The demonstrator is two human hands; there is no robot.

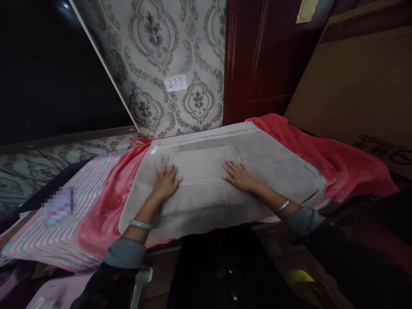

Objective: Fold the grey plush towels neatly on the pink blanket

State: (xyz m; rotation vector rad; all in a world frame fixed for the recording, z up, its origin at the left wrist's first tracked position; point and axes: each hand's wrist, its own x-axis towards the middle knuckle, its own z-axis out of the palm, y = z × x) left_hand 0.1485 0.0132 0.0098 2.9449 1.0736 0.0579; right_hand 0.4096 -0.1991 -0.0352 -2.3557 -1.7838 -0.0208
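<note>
A grey plush mat (273, 163) lies spread out, with a small white label at its far left corner. On its middle rests a folded grey plush cloth (202, 165), whose exact kind I cannot tell. My left hand (165, 182) lies flat with fingers spread at the left end of the folded cloth, a pale bangle on the wrist. Across from it, my right hand (240, 175) presses flat on the right end, fingers outstretched, a silver bracelet on that wrist. Neither hand grips anything.
Beneath the mat are a red blanket (347, 167) and a striped cloth (86, 193). A dark screen (58, 73) stands back left; a large cardboard box (363, 81) leans at right. A note reading 277 (175, 83) is on the patterned wall, beside a dark red door (257, 60).
</note>
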